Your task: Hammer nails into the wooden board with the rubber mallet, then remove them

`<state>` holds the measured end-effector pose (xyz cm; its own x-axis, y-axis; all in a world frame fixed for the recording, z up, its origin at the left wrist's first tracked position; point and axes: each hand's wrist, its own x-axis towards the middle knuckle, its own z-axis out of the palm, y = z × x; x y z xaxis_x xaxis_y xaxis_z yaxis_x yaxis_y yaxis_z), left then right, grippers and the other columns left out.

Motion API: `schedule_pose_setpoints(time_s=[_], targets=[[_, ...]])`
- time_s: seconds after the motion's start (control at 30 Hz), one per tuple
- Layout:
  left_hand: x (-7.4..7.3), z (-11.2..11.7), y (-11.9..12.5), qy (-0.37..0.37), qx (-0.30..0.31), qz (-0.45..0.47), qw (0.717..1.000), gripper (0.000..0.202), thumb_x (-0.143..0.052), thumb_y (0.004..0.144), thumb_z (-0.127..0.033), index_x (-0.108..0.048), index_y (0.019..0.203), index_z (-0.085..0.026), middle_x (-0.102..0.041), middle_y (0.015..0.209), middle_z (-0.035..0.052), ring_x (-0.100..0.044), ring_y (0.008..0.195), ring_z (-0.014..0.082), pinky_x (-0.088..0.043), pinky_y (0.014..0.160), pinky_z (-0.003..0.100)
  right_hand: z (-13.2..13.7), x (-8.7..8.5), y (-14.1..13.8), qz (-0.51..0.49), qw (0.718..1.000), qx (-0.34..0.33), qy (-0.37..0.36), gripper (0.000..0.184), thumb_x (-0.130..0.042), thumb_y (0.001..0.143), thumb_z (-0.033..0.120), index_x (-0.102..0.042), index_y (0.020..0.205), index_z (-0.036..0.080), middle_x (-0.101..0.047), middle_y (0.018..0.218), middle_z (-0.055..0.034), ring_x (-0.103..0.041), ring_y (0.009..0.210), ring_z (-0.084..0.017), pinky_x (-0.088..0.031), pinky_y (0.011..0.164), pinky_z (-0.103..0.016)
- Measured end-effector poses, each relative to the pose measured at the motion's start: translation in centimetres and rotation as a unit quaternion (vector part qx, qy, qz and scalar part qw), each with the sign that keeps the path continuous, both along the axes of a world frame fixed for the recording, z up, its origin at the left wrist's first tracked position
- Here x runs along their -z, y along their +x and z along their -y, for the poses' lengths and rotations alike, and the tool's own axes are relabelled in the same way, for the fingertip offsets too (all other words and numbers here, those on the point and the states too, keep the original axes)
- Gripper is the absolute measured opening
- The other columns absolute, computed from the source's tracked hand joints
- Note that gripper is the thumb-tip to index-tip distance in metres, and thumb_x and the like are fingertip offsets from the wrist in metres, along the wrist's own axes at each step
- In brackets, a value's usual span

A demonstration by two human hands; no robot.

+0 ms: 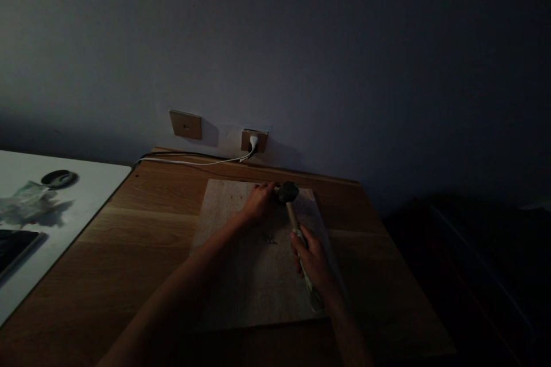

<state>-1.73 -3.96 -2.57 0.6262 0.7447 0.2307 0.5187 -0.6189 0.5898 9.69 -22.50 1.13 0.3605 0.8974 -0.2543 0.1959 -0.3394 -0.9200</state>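
Observation:
My right hand is wrapped round the handle of a hammer. The hammer's dark head points away from me, over the far part of a light wooden board. Beside that head, on its left, my left hand rests low over the board with fingers drawn together. Its fingertips are partly hidden and dim, so whatever they pinch cannot be made out. Several small shiny metal pieces, perhaps nails, lie on the board between my hands. Small dark marks show near the board's far left.
The board lies on a brown wooden table against a wall. A white plug sits in a wall socket, its white cable running left along the table's back. On a white surface at left are a dark round object and crumpled plastic.

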Motion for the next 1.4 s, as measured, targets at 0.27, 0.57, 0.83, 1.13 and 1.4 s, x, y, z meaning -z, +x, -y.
schedule_pose_setpoints(time_s=[0.27,0.57,0.83,1.13,1.4], targets=[[-0.5,0.0,-0.2,-0.003,0.006,0.010,1.000,0.043,-0.063,0.081,-0.014,-0.059,0.123,-0.020,-0.069,0.118,0.0095,-0.063,0.115,0.0254,-0.046,0.103,0.041,2.7,-0.2,0.5,-0.013,0.998,0.048,-0.033,0.048,-0.062,0.079,0.067,-0.055,0.091,0.021,-0.048,0.060,0.0089,-0.042,0.037,-0.006,-0.031,0.030,-0.016],[-4.8,2.4,-2.5,-0.006,0.282,-0.180,0.942,0.014,-0.070,0.077,-0.019,-0.068,0.091,-0.019,-0.069,0.094,0.0061,-0.065,0.080,0.0192,-0.051,0.069,0.026,5.0,2.0,1.3,-0.032,0.993,0.088,-0.071,0.060,-0.063,0.077,0.071,-0.058,0.110,0.021,-0.045,0.056,0.0103,-0.041,0.036,-0.007,-0.032,0.031,-0.016],[-5.0,4.8,-2.1,0.015,0.273,-0.232,0.933,0.018,-0.078,0.072,-0.019,-0.071,0.089,-0.021,-0.077,0.090,0.0078,-0.072,0.078,0.0235,-0.052,0.063,0.029,5.0,2.2,1.3,-0.041,0.990,0.107,-0.078,0.081,-0.062,0.077,0.074,-0.054,0.133,0.017,-0.044,0.046,0.0106,-0.039,0.033,-0.009,-0.031,0.032,-0.019],[-4.8,4.7,-2.1,0.046,0.258,-0.231,0.937,0.011,-0.076,0.071,-0.010,-0.069,0.069,-0.018,-0.077,0.075,0.0093,-0.074,0.071,0.0250,-0.055,0.061,0.030,5.0,2.5,1.4,-0.041,0.988,0.125,-0.078,0.083,-0.065,0.074,0.074,-0.052,0.134,0.019,-0.049,0.054,0.0096,-0.042,0.035,-0.009,-0.032,0.032,-0.019],[-5.3,3.7,-2.6,0.025,0.257,-0.200,0.945,0.016,-0.071,0.072,-0.007,-0.067,0.062,-0.019,-0.072,0.069,0.0065,-0.070,0.064,0.0207,-0.050,0.056,0.027,4.8,1.9,1.1,-0.040,0.990,0.115,-0.078,0.069,-0.064,0.074,0.073,-0.057,0.117,0.020,-0.048,0.053,0.0093,-0.041,0.036,-0.009,-0.032,0.032,-0.018]])
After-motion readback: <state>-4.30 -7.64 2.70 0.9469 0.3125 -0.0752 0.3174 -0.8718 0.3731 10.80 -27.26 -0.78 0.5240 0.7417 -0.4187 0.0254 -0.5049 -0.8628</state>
